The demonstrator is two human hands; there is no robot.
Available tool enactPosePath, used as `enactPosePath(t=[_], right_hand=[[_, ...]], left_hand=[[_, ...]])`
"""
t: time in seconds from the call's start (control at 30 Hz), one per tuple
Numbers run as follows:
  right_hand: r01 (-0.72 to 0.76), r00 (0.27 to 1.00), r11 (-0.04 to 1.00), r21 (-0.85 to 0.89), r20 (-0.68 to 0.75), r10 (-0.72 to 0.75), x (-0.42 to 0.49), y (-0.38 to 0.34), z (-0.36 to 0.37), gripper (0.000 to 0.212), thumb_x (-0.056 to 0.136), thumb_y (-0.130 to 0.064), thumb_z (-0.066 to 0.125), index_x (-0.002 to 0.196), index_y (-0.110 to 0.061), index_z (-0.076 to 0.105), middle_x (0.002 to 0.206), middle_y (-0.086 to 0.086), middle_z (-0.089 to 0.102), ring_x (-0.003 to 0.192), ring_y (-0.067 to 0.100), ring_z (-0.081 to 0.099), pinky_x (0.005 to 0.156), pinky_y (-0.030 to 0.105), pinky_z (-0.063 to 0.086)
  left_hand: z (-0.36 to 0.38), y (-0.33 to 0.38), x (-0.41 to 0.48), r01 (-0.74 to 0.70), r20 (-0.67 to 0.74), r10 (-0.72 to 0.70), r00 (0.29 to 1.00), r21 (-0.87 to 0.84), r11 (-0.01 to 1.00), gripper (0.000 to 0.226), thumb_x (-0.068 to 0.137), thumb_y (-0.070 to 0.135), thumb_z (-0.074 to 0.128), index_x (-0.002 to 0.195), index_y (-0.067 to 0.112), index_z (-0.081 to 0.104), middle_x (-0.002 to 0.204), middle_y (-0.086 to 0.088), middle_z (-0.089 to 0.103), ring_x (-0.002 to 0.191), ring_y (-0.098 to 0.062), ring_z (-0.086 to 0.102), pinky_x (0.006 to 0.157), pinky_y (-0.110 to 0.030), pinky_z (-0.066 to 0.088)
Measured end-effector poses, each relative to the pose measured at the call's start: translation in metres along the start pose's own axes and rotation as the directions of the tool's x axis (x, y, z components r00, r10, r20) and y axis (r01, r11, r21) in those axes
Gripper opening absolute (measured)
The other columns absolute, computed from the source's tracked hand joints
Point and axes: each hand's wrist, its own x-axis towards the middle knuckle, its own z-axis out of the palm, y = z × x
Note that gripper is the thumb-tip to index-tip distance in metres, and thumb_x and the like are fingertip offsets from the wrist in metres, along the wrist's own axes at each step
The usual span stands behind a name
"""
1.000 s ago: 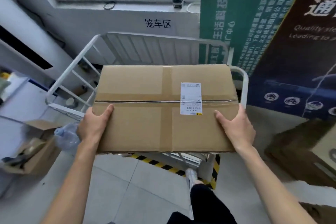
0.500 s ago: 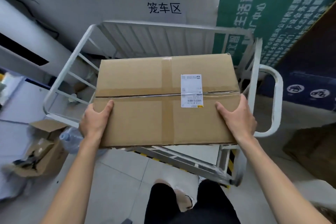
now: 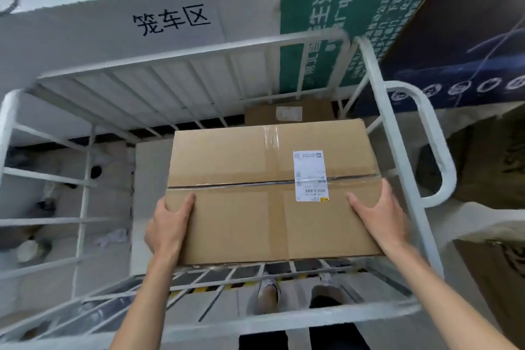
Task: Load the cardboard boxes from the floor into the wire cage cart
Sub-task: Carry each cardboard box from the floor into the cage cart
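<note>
Inside the white wire cage cart [image 3: 369, 71], left hand [image 3: 167, 229] and right hand [image 3: 380, 220] grip one cardboard box [image 3: 270, 193]; a second box [image 3: 287, 113] lies far behind.

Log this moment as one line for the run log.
box held by left hand and right hand | inside cage cart | not released

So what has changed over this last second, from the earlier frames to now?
The taped brown cardboard box has travelled forward, from in front of the white wire cage cart to inside its frame, over the near rail. The person stepped up to the cart. Unchanged: the left hand and right hand grip the box's two sides. Another brown box now shows inside the cart.
</note>
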Motion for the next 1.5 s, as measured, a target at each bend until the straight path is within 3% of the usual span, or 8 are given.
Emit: enactPosePath(t=[0.37,0.67,0.8,0.87,0.97,1.1,1.2,1.5], right_hand=[[-0.177,0.983,0.978,-0.109,0.035,0.182,0.096,0.040,0.104,0.104,0.072,-0.081,0.061,0.154,-0.032,0.021,0.143,0.007,0.056,0.124,0.035,0.057,0.097,0.048,0.047],[-0.071,0.997,0.994,-0.084,-0.028,0.069,0.251,0.025,0.172,0.103,0.077,-0.076,0.062,0.157,-0.027,0.019,0.151,0.009,0.047,0.132,0.037,0.050,0.102,0.049,0.041],[0.011,0.999,0.989,-0.146,-0.050,-0.019,0.309,0.007,0.190,0.080,0.090,-0.062,0.057,0.155,-0.027,0.028,0.157,0.011,0.037,0.136,0.037,0.045,0.102,0.049,0.042],[0.029,0.999,0.976,-0.218,-0.017,-0.033,0.323,0.002,0.201,0.072,0.095,-0.053,0.054,0.157,-0.026,0.028,0.160,0.018,0.027,0.141,0.040,0.036,0.107,0.051,0.039],[0.141,0.989,0.912,-0.384,0.020,-0.145,0.312,0.003,0.221,0.070,0.099,-0.044,0.048,0.160,-0.022,0.023,0.166,0.024,0.005,0.151,0.044,0.009,0.118,0.051,0.025],[0.310,0.950,0.816,-0.487,0.185,-0.251,0.287,0.009,0.247,0.083,0.096,-0.064,0.038,0.162,-0.026,0.005,0.166,0.023,-0.012,0.151,0.043,-0.015,0.122,0.057,0.000],[0.281,0.955,0.819,-0.501,0.232,-0.185,0.295,0.001,0.254,0.097,0.088,-0.080,0.034,0.160,-0.031,-0.009,0.162,0.024,-0.024,0.147,0.045,-0.027,0.117,0.064,-0.011],[0.292,0.954,0.799,-0.525,0.219,-0.204,0.354,-0.042,0.244,0.109,0.077,-0.090,0.037,0.160,-0.032,-0.003,0.164,0.025,-0.018,0.147,0.050,-0.020,0.114,0.071,-0.006]], left_hand=[[0.152,-0.030,0.087,0.067,0.113,-0.082,0.990,0.132,0.989,0.096,0.065,0.097,0.039,0.131,0.028,0.054,0.111,-0.011,0.071,0.103,-0.040,0.064,0.085,-0.045,0.045],[0.262,0.011,0.178,0.015,0.021,-0.016,1.000,0.040,0.999,0.087,0.070,0.087,0.049,0.127,0.021,0.057,0.119,-0.016,0.069,0.109,-0.043,0.062,0.092,-0.049,0.046],[0.300,0.043,0.222,0.022,0.049,-0.023,0.999,0.013,1.000,0.079,0.081,0.076,0.055,0.132,0.016,0.050,0.126,-0.018,0.065,0.117,-0.043,0.058,0.097,-0.048,0.042],[0.319,0.053,0.237,0.044,0.203,-0.038,0.978,-0.026,0.999,0.080,0.086,0.066,0.063,0.137,0.009,0.041,0.136,-0.021,0.057,0.126,-0.041,0.052,0.102,-0.046,0.040],[0.335,0.056,0.237,0.058,0.333,-0.050,0.941,-0.013,0.998,0.118,0.082,0.062,0.073,0.158,-0.001,0.007,0.163,-0.026,0.017,0.150,-0.036,0.020,0.122,-0.043,0.018],[0.350,0.053,0.213,-0.236,0.298,0.163,0.941,0.231,0.944,0.120,0.079,0.069,0.066,0.162,0.022,-0.007,0.166,-0.019,-0.019,0.154,-0.034,-0.014,0.118,-0.061,0.001],[0.363,0.067,0.203,-0.422,0.424,0.254,0.869,0.369,0.828,0.117,0.076,0.083,0.055,0.160,0.033,-0.009,0.165,-0.018,-0.024,0.150,-0.036,-0.027,0.112,-0.072,-0.006],[0.379,0.115,0.236,-0.429,0.433,0.234,0.870,0.436,0.791,0.126,0.058,0.100,0.030,0.160,0.036,-0.007,0.163,-0.022,-0.025,0.148,-0.044,-0.027,0.106,-0.079,-0.008]])
